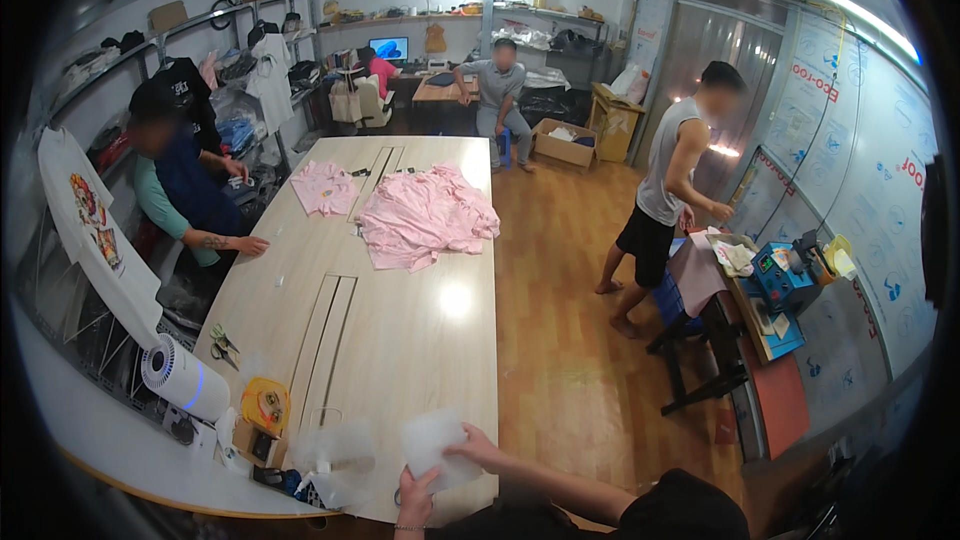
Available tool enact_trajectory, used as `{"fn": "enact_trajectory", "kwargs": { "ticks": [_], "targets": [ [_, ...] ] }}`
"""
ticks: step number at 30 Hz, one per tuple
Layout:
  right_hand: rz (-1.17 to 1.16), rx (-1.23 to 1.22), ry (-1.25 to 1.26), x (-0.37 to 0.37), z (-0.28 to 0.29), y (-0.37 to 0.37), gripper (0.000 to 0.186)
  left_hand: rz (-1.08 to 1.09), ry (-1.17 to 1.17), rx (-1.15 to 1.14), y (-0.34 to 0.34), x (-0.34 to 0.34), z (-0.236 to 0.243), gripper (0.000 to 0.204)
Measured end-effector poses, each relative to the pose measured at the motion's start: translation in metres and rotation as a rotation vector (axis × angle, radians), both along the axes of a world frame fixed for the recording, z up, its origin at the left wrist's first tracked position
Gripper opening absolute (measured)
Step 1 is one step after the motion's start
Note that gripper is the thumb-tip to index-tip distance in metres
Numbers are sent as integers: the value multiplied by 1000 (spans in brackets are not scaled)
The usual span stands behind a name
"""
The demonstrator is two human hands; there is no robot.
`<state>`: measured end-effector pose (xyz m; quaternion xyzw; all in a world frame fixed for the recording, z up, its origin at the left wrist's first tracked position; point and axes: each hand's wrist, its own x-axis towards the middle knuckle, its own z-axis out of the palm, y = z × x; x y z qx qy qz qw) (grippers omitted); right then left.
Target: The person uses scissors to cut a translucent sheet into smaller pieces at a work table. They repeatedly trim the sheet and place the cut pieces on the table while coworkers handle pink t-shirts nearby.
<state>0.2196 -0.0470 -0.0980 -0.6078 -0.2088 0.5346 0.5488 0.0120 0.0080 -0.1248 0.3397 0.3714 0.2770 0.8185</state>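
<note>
My left hand [414, 496] and my right hand [478, 447] both hold a clear plastic bag [432, 442] at the near edge of a long pale wooden table [410, 330]. The left hand grips its lower corner, the right hand its right side. More clear plastic bags [335, 458] lie just to the left on the table. Farther up the table sits a heap of pink garments [425, 217], with one folded pink shirt [325, 188] beside it.
A person in a dark apron leans on the table's left edge. Another person stands at a side bench [765, 335] on the right; a third sits at the back. Scissors [222, 345], a yellow tape dispenser [266, 404] and a white cylinder [185, 377] lie near left.
</note>
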Motion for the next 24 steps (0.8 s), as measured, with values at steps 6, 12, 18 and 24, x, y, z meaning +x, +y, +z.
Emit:
{"fn": "enact_trajectory", "kwargs": {
  "ticks": [6, 12, 18, 24],
  "targets": [
    [191, -52, -93, -37, 23, 23, 90, 283, 56, 178, 11, -19, 2, 54],
    [254, -15, -100, -47, 15, 46, 81, 336, -59, 69, 11, -32, 38, 57],
    [255, -8, -71, -47, 16, 46, 75, 290, -37, 109, 28, -46, 26, 55],
    [261, 18, 246, -29, 26, 32, 56, 51, -180, 78, 21, -43, 35, 44]
  ]
}}
